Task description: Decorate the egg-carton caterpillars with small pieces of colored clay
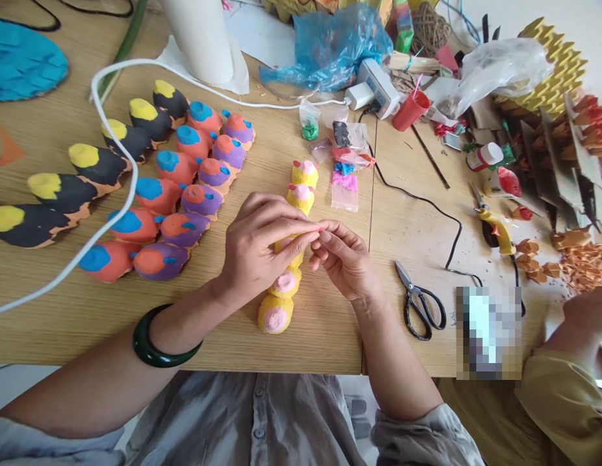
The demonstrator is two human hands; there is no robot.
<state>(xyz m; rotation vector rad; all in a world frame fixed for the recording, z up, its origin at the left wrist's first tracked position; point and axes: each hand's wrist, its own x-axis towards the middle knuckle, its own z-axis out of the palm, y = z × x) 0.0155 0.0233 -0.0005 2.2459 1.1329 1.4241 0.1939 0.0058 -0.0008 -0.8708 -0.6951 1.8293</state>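
Observation:
My left hand point(267, 243) and my right hand point(342, 255) meet at the fingertips, both closed in a pinch. Between them shows a tiny red bit of modelling clay point(321, 230), mostly hidden by the fingers. Under my hands lies a strip of yellow egg-carton cups point(290, 301) with pink clay patches. The two farthest cups carry small red pieces at their sides; my left hand covers the middle of the strip. Small bags of coloured clay point(344, 184) lie beyond my right hand.
Left stand rows of black-and-yellow cups point(63, 194), red-and-blue cups point(172, 168) and purple-and-orange cups point(201, 200). A white cable point(131, 188) crosses them. Right are black scissors point(417, 301), a yellow glue gun point(498, 230) and another person's arm point(585, 323). A paper roll point(199, 39) stands behind.

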